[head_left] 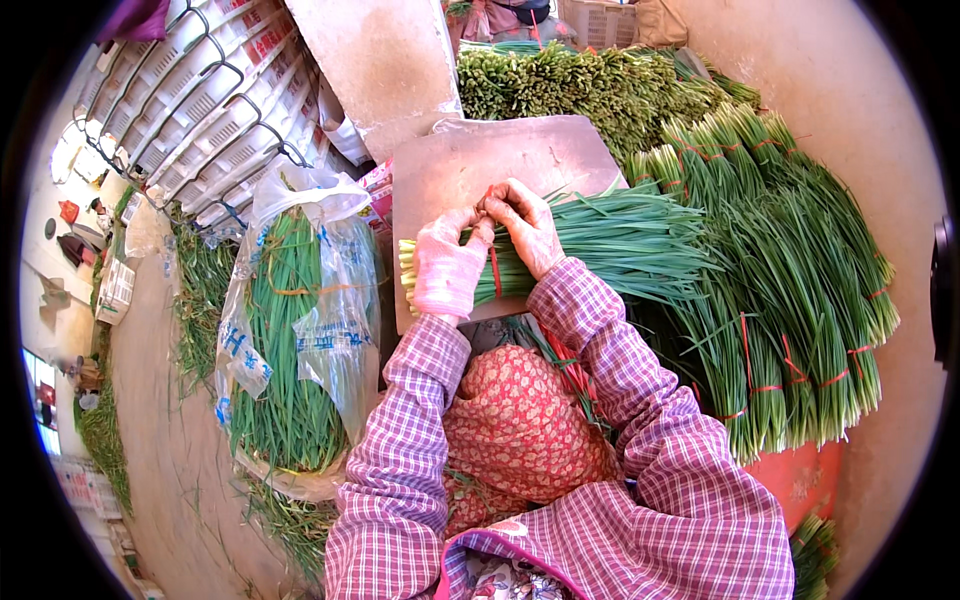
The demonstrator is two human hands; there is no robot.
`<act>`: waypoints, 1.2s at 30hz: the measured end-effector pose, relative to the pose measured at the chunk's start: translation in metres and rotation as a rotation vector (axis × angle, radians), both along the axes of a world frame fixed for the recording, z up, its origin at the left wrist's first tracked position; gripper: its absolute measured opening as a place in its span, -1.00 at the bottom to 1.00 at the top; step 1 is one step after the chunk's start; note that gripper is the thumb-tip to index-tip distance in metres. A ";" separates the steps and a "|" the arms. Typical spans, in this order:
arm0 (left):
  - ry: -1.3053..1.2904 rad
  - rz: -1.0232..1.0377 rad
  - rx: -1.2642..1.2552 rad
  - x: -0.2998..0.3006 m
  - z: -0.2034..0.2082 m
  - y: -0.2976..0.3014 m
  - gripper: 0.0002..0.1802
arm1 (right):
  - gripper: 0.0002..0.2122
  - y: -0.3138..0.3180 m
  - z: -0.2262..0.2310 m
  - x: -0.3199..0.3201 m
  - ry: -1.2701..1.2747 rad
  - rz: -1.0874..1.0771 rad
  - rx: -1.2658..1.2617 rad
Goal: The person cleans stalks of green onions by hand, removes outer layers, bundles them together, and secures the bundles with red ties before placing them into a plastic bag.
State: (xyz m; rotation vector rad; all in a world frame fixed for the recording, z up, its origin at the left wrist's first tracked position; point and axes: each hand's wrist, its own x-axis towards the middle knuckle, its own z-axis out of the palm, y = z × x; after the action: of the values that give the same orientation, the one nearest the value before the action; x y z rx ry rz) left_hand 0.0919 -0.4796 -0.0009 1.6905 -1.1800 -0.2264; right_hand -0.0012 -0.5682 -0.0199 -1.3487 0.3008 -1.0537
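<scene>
A bunch of garlic chives (pixel 630 245) lies crosswise on a flat metal-topped stand (pixel 530 150), its pale cut ends to the left and green leaves to the right. Around it near the cut ends runs a thin red tie (pixel 496 272). My left hand (pixel 447 262), wrapped in a pink half-glove with bare fingertips, pinches the tie above the bunch. My bare right hand (pixel 528 228) meets it there, fingers closed on the same tie. More red ties (pixel 572 372) hang below the stand by my lap.
Tied chive bunches (pixel 790 290) are heaped at the right, with more greens (pixel 580 85) behind. Left of the stand sits a clear plastic bag (pixel 300 330) full of loose chives. White plastic crates (pixel 215 110) are stacked at the upper left. Scraps litter the floor (pixel 160 400).
</scene>
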 end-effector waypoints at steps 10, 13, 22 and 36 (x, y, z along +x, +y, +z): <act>-0.657 -0.050 0.102 0.002 -0.001 0.018 -0.52 | -0.87 -0.002 0.022 -0.006 0.122 0.047 0.166; -0.888 -0.057 0.362 0.000 -0.004 0.021 0.02 | -0.82 0.003 0.022 -0.009 0.133 0.137 0.132; -1.055 -0.044 0.487 -0.004 0.035 0.021 -0.16 | -0.93 0.012 0.066 0.001 0.052 0.302 0.372; -0.861 -0.065 0.923 -0.040 0.021 0.008 0.26 | -0.92 0.011 0.055 -0.014 0.236 0.257 0.609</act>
State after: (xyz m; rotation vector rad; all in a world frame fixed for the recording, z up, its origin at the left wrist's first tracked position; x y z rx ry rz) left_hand 0.0523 -0.4719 0.0198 2.7005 -1.9398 -0.0671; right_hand -0.0147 -0.5576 0.0346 -0.9226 0.5572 -0.5212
